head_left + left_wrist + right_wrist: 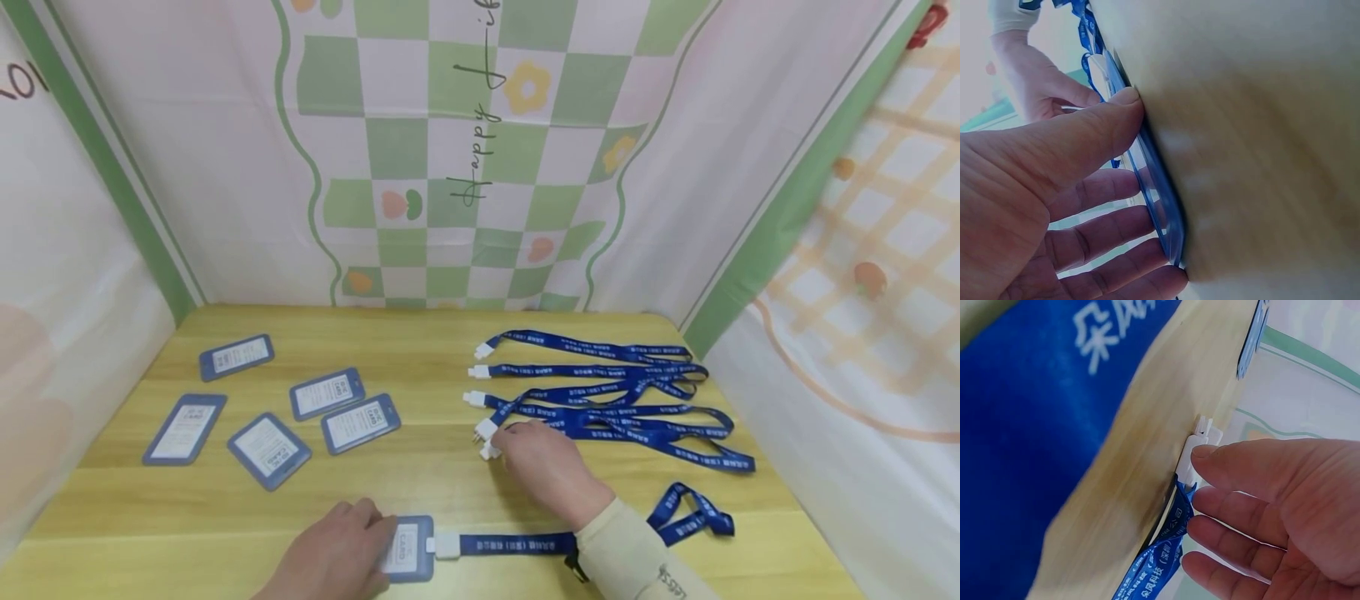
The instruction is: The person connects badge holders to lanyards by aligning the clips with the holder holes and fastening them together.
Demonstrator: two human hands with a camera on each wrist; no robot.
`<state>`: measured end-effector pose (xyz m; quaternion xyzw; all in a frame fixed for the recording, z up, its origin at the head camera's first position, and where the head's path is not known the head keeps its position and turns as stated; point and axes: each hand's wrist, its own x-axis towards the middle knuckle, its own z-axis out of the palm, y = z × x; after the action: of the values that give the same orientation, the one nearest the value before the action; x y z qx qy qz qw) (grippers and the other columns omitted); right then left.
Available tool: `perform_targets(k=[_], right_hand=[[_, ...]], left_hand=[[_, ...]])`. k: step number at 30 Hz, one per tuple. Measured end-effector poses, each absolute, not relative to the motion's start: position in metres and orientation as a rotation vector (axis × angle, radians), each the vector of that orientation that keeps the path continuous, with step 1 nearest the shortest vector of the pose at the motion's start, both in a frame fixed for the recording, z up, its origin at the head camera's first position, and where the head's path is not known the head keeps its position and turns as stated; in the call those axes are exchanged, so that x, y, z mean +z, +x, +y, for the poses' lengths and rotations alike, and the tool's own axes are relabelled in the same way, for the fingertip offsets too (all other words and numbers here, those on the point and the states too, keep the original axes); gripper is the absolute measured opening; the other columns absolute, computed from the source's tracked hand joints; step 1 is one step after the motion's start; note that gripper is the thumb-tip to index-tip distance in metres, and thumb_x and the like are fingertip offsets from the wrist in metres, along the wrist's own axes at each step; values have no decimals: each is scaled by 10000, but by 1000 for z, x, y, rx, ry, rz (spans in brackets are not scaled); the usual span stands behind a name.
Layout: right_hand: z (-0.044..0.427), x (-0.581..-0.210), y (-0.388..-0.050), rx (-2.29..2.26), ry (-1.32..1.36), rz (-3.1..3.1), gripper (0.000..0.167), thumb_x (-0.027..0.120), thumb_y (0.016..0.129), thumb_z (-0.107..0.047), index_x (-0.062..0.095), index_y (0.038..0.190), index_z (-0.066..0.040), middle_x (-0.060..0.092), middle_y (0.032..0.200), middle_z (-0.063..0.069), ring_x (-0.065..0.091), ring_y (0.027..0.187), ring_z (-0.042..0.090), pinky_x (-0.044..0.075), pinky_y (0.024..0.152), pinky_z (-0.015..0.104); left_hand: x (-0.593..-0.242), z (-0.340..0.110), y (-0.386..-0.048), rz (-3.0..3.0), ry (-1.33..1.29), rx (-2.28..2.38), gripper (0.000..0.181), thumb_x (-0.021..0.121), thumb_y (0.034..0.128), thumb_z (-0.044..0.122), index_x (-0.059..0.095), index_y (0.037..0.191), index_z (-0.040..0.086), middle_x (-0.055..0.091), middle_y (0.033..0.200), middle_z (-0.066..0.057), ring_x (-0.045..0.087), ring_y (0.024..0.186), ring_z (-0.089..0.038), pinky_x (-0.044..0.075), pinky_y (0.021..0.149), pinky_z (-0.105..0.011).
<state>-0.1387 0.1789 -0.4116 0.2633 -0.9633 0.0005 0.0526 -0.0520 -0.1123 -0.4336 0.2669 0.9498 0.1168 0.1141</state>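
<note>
My left hand grips a blue ID card holder at the table's front, thumb at one edge and fingers at the other, as the left wrist view shows. A lanyard extends right from that holder, joined by a white clip; my right forearm crosses above it. Farther back, my right hand has thumb and index finger at the white clip of another blue lanyard. It seems to pinch this clip; the exact contact is partly hidden.
Several loose card holders lie at the left, two of them almost touching. Several blue lanyards stretch across the right side, clips pointing left. A patterned curtain hangs behind the wooden table, and cloth walls stand at both sides.
</note>
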Motion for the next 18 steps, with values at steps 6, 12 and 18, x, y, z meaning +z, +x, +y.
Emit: perform_targets(k=[6, 12, 18], right_hand=[[178, -412, -140, 3, 790, -2954, 216, 808, 876, -92, 782, 1076, -168, 788, 969, 2, 720, 854, 182, 633, 746, 324], [177, -413, -140, 3, 803, -2948, 198, 785, 885, -67, 786, 1060, -161, 783, 939, 1, 711, 830, 178, 630, 741, 322], [177, -414, -142, -4, 794, -2963, 142, 743, 930, -82, 784, 1039, -164, 760, 869, -9, 683, 772, 169, 610, 695, 316]], left_hand=[[-434, -112, -52, 2789, 780, 341, 549, 852, 815, 408, 702, 1277, 150, 675, 1051, 5, 638, 922, -146, 611, 827, -360], [-433, -112, -52, 2783, 782, 344, 540, 847, 822, 413, 702, 1274, 157, 675, 1052, 10, 637, 920, -138, 610, 820, -353], [-433, -113, -52, 2777, 786, 345, 532, 839, 830, 421, 701, 1274, 162, 670, 1049, 19, 628, 912, -123, 608, 816, -344]])
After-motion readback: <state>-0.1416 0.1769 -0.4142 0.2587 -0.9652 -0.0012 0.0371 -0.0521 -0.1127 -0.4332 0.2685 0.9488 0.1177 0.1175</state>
